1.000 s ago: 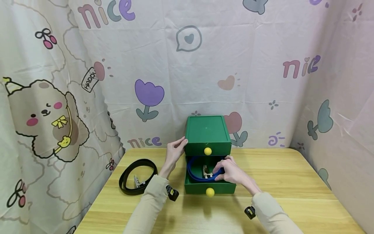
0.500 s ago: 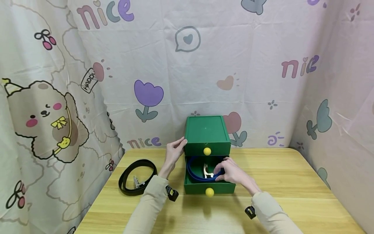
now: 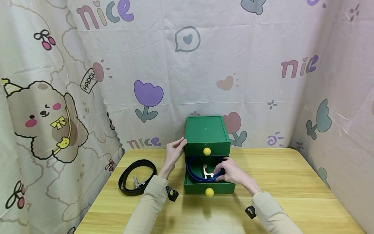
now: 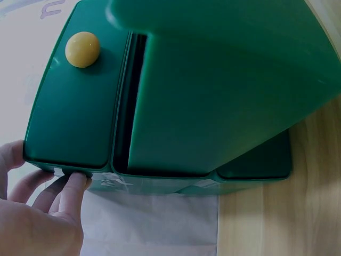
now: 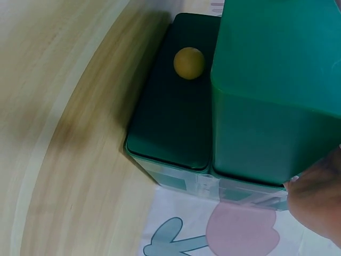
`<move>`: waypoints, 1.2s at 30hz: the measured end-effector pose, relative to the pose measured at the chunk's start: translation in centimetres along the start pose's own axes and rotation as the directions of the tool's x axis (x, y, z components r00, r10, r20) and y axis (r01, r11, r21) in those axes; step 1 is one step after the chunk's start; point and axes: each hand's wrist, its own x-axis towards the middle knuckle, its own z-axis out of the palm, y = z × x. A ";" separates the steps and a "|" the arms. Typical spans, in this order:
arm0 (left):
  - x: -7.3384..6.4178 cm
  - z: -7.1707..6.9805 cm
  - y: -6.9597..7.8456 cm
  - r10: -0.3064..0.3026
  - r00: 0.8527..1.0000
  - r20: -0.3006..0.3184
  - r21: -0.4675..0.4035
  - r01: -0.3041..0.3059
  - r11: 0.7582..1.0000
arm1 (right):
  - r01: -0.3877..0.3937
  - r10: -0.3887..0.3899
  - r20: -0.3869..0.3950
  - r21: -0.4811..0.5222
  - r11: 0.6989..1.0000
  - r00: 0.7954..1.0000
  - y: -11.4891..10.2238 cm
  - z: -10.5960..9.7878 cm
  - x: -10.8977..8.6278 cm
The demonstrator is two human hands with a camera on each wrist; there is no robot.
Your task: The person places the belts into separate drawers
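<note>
A green drawer cabinet (image 3: pixel 206 129) with yellow knobs stands on the table. Its middle drawer (image 3: pixel 193 188) is pulled out and holds a coiled blue belt (image 3: pixel 190 169), whose metal buckle (image 3: pixel 206 172) lies inside the loop. Reaching into that drawer, my right hand (image 3: pixel 230 171) pinches the right side of the belt between thumb and fingers. My left hand (image 3: pixel 174 152) grips the cabinet's upper left edge; in the left wrist view, the thumb is at the top and the bent fingers (image 4: pixel 72 198) lie against the side. The drawer wall hides the belt from both wrist views.
Left of the cabinet, a coiled black belt (image 3: pixel 122 178) with a silver buckle lies on the wooden table (image 3: pixel 268 182). Another drawer (image 5: pixel 170 122) sits closed under the pulled-out one. A printed curtain (image 3: pixel 187 71) hangs close behind and at both sides.
The blue belt's buckle has turned slightly and shows more clearly as a curved shape. My right fingers have shifted a little on the belt. My left hand has stayed in place.
</note>
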 end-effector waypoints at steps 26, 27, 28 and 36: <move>-0.1 0.0 0.0 0.004 1.000 -0.008 0.015 -0.004 1.000 | 0.060 -0.055 -0.049 0.100 0.993 0.997 0.2 -0.6 -0.7; 0.0 0.0 -0.1 0.006 1.000 -0.010 0.021 -0.006 1.000 | 0.061 -0.055 -0.059 0.106 0.992 0.997 0.2 -0.6 -0.7; 0.0 0.0 -0.1 0.006 1.000 -0.013 0.022 -0.005 1.000 | 0.064 -0.056 -0.072 0.114 0.991 0.996 0.2 -0.6 -0.7; 0.0 0.1 0.0 -0.002 1.000 -0.015 0.015 0.002 1.000 | 0.114 -0.080 -0.207 0.158 0.981 0.975 0.0 -0.7 -0.7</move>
